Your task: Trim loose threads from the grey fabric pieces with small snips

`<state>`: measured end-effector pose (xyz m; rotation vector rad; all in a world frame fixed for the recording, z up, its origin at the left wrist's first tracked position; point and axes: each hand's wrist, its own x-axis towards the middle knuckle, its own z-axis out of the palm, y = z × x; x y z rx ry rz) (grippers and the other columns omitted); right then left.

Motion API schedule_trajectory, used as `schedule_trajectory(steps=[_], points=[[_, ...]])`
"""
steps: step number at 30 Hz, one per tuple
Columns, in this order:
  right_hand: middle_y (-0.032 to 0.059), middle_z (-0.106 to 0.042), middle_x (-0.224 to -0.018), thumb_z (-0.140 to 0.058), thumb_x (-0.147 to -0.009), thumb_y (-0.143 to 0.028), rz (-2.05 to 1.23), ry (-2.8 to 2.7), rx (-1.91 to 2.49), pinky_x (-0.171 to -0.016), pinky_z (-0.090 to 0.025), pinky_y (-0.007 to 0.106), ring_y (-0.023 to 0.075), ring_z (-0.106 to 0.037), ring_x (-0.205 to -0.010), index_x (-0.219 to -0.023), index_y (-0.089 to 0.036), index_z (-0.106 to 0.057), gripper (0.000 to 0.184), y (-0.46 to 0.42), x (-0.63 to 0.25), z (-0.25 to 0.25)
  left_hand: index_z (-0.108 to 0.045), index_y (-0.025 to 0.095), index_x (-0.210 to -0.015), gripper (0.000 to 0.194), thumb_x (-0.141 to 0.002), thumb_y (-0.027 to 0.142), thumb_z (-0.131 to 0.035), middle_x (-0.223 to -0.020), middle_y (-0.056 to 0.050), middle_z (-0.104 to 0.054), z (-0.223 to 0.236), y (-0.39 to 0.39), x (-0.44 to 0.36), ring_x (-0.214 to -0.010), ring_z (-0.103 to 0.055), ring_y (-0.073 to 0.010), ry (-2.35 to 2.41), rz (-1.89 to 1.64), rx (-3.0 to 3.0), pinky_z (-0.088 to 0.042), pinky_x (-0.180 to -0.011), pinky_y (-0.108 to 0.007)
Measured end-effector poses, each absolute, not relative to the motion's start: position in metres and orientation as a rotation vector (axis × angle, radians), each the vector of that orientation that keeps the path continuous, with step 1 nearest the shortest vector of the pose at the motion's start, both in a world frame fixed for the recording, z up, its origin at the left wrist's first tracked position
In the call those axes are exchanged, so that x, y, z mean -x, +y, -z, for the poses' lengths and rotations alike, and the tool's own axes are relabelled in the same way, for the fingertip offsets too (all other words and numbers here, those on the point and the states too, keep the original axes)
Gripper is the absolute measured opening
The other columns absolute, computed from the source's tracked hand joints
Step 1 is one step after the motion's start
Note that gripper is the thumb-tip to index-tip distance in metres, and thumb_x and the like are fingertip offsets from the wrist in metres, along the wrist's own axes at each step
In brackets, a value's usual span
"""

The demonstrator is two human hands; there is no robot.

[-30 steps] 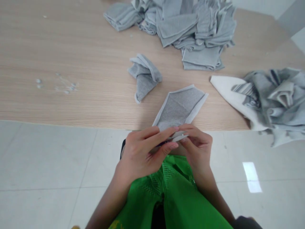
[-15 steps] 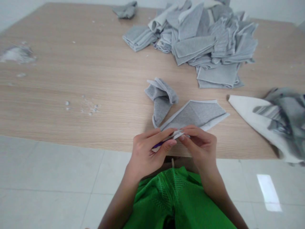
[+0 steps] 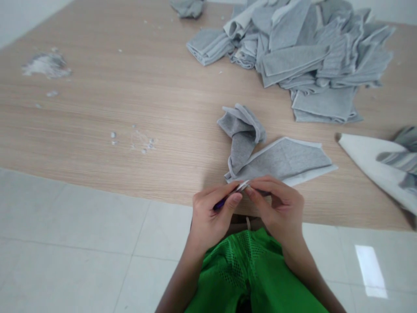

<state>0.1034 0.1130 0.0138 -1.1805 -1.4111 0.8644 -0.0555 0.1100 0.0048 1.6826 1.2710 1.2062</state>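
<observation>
At the table's front edge, my left hand (image 3: 210, 215) is closed around a small purple tool (image 3: 219, 204), mostly hidden by the fingers. A thin pale grey piece of fabric (image 3: 243, 186) is pinched between both hands' fingertips. My right hand (image 3: 280, 208) grips its other end with thumb and fingers, and a darker grey part shows beneath those fingers. Just beyond the hands lies a flat grey fabric piece (image 3: 288, 158) with light edges. A crumpled grey fabric piece (image 3: 243, 134) rests against its left end.
A large heap of folded grey fabric pieces (image 3: 302, 61) covers the back right. One grey bundle (image 3: 188, 8) lies at the far edge. White lint (image 3: 47, 65) and small scraps (image 3: 148, 144) are on the left. A white bag-like thing with grey fabric (image 3: 374, 156) sits at right.
The view has shifted, so the table's things appear farther right. Both hands stay together at the table edge, and less of the pale fabric shows between the fingertips.
</observation>
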Motion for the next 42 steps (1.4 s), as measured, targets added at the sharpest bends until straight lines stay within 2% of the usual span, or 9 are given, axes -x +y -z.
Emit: schedule_trajectory(steps=[9, 15, 17, 19, 23, 29, 32, 36, 42], points=[[0.0028, -0.074, -0.087, -0.068, -0.086, -0.013, -0.779, -1.442, 1.256, -0.075, -0.056, 0.033, 0.0181, -0.069, -0.082, -0.090, -0.023, -0.076, 0.014, 0.112, -0.058, -0.013, -0.079, 0.020, -0.106, 0.025, -0.093, 0.036, -0.065, -0.101, -0.006, -0.080, 0.002, 0.102, 0.077, -0.089, -0.075, -0.0232, 1.412, -1.240, -1.313, -0.061, -0.079, -0.035], [0.0030, -0.074, -0.084, -0.067, -0.087, -0.013, -0.762, -1.487, 1.268, -0.075, -0.055, 0.031, 0.0174, -0.069, -0.080, -0.086, -0.021, -0.076, 0.012, 0.123, -0.033, -0.012, -0.079, 0.020, -0.106, 0.028, -0.092, 0.041, -0.066, -0.103, -0.006, -0.079, 0.006, 0.106, 0.093, -0.093, -0.073, -0.0235, 1.434, -1.261, -1.132, -0.059, -0.086, -0.037], [0.0031, -0.074, -0.084, -0.066, -0.087, -0.013, -0.770, -1.506, 1.271, -0.076, -0.054, 0.031, 0.0176, -0.069, -0.080, -0.086, -0.020, -0.076, 0.012, 0.128, -0.025, -0.013, -0.079, 0.020, -0.102, 0.029, -0.091, 0.043, -0.066, -0.098, -0.005, -0.079, 0.007, 0.108, 0.101, -0.093, -0.072, -0.0237, 1.437, -1.267, -1.099, -0.058, -0.083, -0.036], [0.0029, -0.074, -0.083, -0.066, -0.087, -0.013, -0.775, -1.529, 1.272, -0.076, -0.054, 0.032, 0.0178, -0.069, -0.080, -0.085, -0.021, -0.076, 0.013, 0.134, -0.017, -0.014, -0.079, 0.018, -0.090, 0.030, -0.090, 0.045, -0.066, -0.087, -0.005, -0.077, 0.008, 0.111, 0.109, -0.091, -0.071, -0.0239, 1.445, -1.268, -1.065, -0.057, -0.074, -0.034], [0.0024, -0.075, -0.082, -0.064, -0.086, -0.013, -0.764, -1.569, 1.271, -0.077, -0.054, 0.032, 0.0181, -0.069, -0.079, -0.083, -0.021, -0.075, 0.014, 0.145, 0.000, -0.013, -0.070, 0.017, -0.068, 0.038, -0.089, 0.049, -0.066, -0.062, -0.001, -0.064, 0.010, 0.119, 0.126, -0.077, -0.065, -0.0202, 1.475, -1.270, -1.022, -0.048, -0.056, -0.026], [0.0018, -0.074, -0.077, -0.065, -0.084, -0.014, -0.787, -1.559, 1.304, -0.070, -0.053, 0.031, 0.0176, -0.069, -0.071, -0.078, -0.020, -0.074, 0.013, 0.157, 0.020, -0.008, -0.050, 0.019, -0.055, 0.049, -0.088, 0.052, -0.065, -0.052, 0.003, -0.043, 0.011, 0.129, 0.144, -0.056, -0.045, -0.0117, 1.429, -1.263, -0.957, -0.030, -0.046, -0.023], [0.0019, -0.074, -0.075, -0.065, -0.084, -0.016, -0.780, -1.551, 1.312, -0.068, -0.053, 0.031, 0.0176, -0.068, -0.069, -0.077, -0.020, -0.074, 0.012, 0.162, 0.027, -0.005, -0.046, 0.018, -0.055, 0.050, -0.086, 0.052, -0.067, -0.052, 0.005, -0.034, 0.008, 0.135, 0.147, -0.048, -0.030, -0.0080, 1.383, -1.271, -0.847, -0.020, -0.043, -0.024], [0.0024, -0.075, -0.074, -0.065, -0.085, -0.018, -0.724, -1.581, 1.319, -0.067, -0.053, 0.031, 0.0180, -0.068, -0.067, -0.076, -0.020, -0.074, 0.013, 0.169, 0.033, -0.003, -0.046, 0.018, -0.054, 0.050, -0.078, 0.053, -0.073, -0.049, 0.007, -0.033, 0.000, 0.145, 0.152, -0.042, -0.022, -0.0051, 1.328, -1.212, -0.648, -0.009, -0.040, -0.025], [0.0040, -0.076, -0.077, -0.065, -0.084, -0.020, -0.707, -1.562, 1.321, -0.068, -0.053, 0.030, 0.0186, -0.070, -0.068, -0.077, -0.018, -0.076, 0.013, 0.178, 0.040, 0.005, -0.050, 0.017, -0.055, 0.047, -0.075, 0.050, -0.076, -0.048, 0.006, -0.037, -0.001, 0.154, 0.160, -0.039, -0.024, -0.0040, 1.365, -1.195, -0.669, -0.009, -0.039, -0.025]])
